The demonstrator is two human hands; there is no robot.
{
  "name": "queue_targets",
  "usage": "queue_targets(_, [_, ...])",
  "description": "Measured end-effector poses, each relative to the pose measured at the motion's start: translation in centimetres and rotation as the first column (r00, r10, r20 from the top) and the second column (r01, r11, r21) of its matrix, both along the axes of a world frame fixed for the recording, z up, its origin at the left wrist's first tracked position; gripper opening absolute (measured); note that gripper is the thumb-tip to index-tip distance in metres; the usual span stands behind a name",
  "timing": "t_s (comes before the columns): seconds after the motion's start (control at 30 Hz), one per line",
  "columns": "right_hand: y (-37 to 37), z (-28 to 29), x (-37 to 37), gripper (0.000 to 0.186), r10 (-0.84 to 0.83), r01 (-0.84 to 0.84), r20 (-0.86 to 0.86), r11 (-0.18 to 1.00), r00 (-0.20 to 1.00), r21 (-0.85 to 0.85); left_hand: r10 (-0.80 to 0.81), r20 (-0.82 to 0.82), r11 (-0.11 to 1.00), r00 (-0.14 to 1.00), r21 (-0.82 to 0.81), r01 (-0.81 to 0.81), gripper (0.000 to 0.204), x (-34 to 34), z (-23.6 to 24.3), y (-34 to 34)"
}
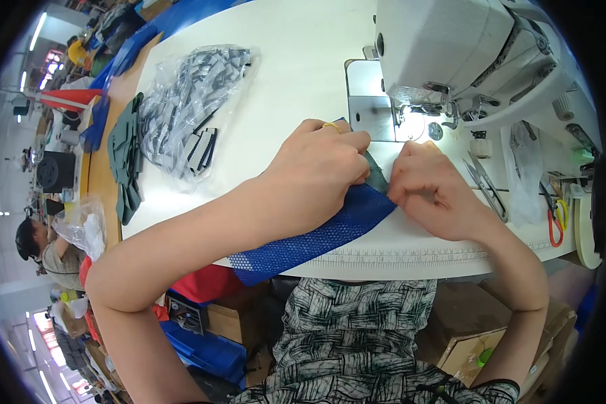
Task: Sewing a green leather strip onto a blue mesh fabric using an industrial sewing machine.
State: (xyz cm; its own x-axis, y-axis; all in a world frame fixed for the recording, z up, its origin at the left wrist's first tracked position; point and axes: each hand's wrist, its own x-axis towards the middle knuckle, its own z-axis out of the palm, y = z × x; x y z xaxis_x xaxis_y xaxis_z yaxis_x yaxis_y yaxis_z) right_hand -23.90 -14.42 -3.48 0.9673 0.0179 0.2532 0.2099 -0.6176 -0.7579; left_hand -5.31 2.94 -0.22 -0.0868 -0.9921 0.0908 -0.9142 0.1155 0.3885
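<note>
Blue mesh fabric [316, 237] lies under my hands at the front of the white sewing table, its left end reaching over the table edge. A dark green piece of cloth [377, 176] shows between my hands along the mesh's upper edge. My left hand [323, 165] has its fingers curled down, gripping the mesh and green cloth. Close by on the right, my right hand [429, 192] pinches the right end of the same cloth. Both hands are just in front of the metal plate [374, 114] and lit needle area of the sewing machine [444, 54].
A clear plastic bag of grey and black strips [195, 101] lies at the left, beside stacked dark green cloth pieces [124, 161]. Metal snips [485, 185] and red-and-yellow-handled scissors [556, 219] lie at the right. A printed ruler [411, 256] runs along the front edge. Another person [54, 249] sits far left.
</note>
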Motion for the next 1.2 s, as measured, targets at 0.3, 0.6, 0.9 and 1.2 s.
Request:
queue_targets(0.3, [2.5,2.1,1.2,0.017,-0.189,0.139,-0.226,0.966,0.956,-0.219,0.004,-0.049,1.000,0.999,0.013,-0.003,0.018,0.0,0.0,0.2])
queue_targets(0.6, [6.4,0.9,-0.5,0.012,-0.246,0.251,-0.061,0.963,0.967,0.099,0.017,-0.088,0.955,0.996,0.297,0.010,0.029,0.8,2.0,-0.7])
queue_targets(0.9, [3.6,0.9,-3.6,0.017,0.017,0.048,0.156,0.915,0.988,-0.402,-0.031,0.132,0.959,0.991,0.284,-0.008,0.032,-0.1,2.3,-0.2])
queue_targets(1.2, [4.0,2.6,-0.8,0.015,-0.318,0.247,-0.122,0.883,0.940,-0.399,-0.072,0.201,0.958,0.977,0.286,0.012,0.034,-0.6,2.8,-0.1])
